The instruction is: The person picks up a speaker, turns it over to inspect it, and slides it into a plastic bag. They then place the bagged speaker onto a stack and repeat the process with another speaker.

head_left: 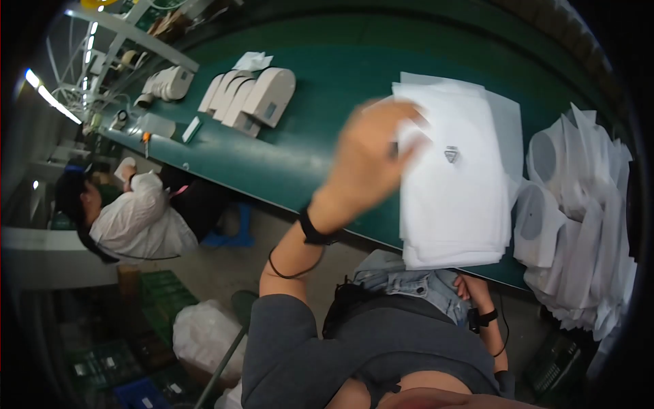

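Observation:
A stack of thin white translucent plastic bags [455, 198] lies on the green table, a small dark triangular mark on its top. Over the stack's left edge is my left hand [378, 153], smeared by motion. Its thumb and forefinger are near the top bag, with white showing between them; whether they grip it is unclear. My right hand [470, 288] rests low by my lap, below the table edge, against the denim. Its fingers are loosely bent, partly visible, and seem to hold nothing. Both wrists wear black bands.
More white bags [579, 211] hang in a bunch off the table's right side. Several beige rounded housings [248, 99] stand on the green table [327, 88] at the far left. A seated co-worker [146, 211] is beyond its left edge. A white sack [208, 334] stands on the floor.

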Demonstrator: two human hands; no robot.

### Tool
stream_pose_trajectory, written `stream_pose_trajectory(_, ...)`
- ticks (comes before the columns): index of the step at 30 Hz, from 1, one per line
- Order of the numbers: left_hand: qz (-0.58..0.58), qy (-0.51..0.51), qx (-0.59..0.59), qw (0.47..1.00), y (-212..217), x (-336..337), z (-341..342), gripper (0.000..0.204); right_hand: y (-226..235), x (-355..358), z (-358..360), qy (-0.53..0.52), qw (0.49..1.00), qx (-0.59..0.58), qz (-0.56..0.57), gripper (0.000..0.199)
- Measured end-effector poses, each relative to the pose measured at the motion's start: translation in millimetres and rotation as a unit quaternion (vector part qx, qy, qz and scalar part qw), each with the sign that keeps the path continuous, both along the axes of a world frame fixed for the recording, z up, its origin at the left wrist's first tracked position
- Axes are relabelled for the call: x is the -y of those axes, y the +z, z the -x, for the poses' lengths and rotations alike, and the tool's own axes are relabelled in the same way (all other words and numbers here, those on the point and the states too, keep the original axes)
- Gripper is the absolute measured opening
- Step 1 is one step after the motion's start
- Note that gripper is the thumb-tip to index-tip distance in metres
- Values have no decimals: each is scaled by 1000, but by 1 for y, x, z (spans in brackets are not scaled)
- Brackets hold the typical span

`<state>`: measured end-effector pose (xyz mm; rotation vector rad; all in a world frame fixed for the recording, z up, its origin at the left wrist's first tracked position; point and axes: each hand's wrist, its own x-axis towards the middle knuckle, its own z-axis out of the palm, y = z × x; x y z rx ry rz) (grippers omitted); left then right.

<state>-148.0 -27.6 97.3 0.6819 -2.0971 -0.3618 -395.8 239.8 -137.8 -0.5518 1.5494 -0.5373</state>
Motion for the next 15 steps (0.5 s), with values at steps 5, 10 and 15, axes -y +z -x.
stream_pose_trajectory(5, 222, 330, 144, 906, -40, 131, -132, 35, 5, 7, -7, 6, 1000, 11, -13, 44)
stream_pose_trajectory(10, 149, 428, 325, 830, -69, 161, -169, 51, 20, 7, -16, -9, 1000, 3, 1, 39)
stream_pose_trajectory(15, 13, 358, 231, 905, -51, 99, -123, 55, 90, 4, -32, 182, 960, -150, 151, 28)
